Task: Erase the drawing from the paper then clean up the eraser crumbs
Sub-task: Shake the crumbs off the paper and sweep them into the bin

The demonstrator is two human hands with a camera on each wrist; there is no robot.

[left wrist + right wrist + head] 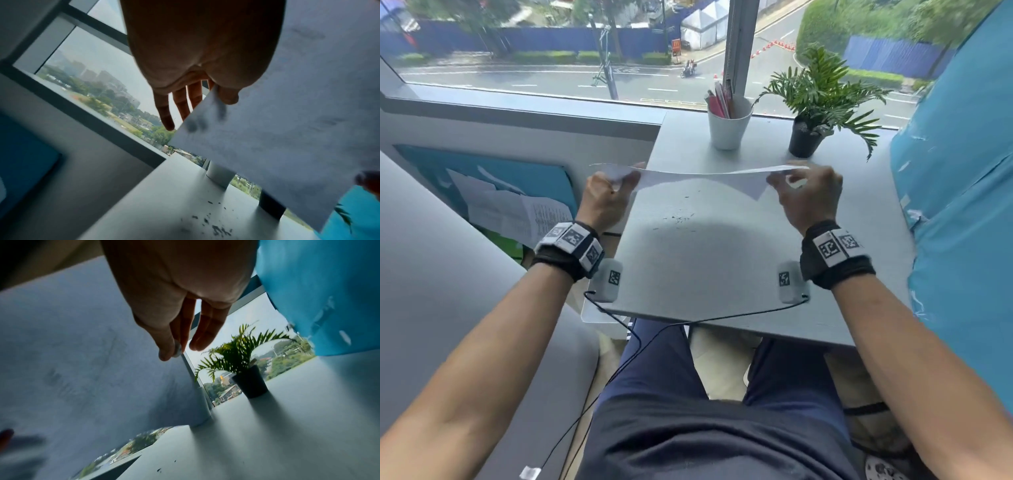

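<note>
Nearest, dark eraser crumbs (677,218) lay scattered mid-counter (702,274); above them the paper (698,178), light, limp and easily creased, hung sagging, best held at opposite edges; the left hand (604,202) pinched its left edge, the right hand (808,197) its right; at the counter's far edge a white cup (727,128) held pens, a black pot (804,138) a plant.

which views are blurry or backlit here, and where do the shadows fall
Head view: sharp, a soft shadow on the table below the paper. Left wrist view: left hand backlit and dark, paper edge motion-blurred. Right wrist view: smeared, the plant pot casting a long shadow.
</note>
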